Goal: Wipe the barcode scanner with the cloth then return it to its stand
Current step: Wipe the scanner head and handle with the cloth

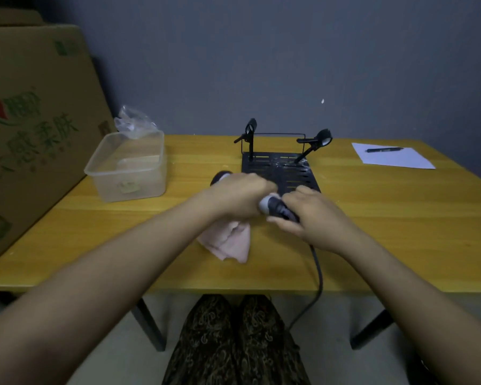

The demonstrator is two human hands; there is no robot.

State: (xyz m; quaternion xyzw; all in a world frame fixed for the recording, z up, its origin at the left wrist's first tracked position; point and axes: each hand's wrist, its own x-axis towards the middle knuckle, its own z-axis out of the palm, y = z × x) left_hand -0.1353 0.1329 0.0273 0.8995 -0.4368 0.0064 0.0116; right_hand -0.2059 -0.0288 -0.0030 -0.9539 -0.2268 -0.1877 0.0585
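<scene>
The barcode scanner [275, 207], dark with a grey band, lies sideways above the table's middle. My right hand [308, 215] grips its handle end, from which a black cable [318, 276] runs over the front edge. My left hand [239, 195] presses a pale pink cloth [228, 241] against the scanner's body; the cloth hangs below that hand. The scanner's dark head [220, 176] shows just past my left hand. The black slotted stand [278, 168] with two clip arms sits right behind my hands.
A clear plastic tub [128, 168] with a crumpled bag stands at the back left. A large cardboard box [31, 129] leans by the table's left side. A white sheet [392, 159] with a pen [383, 149] lies back right. The yellow table [400, 232] ends near my knees.
</scene>
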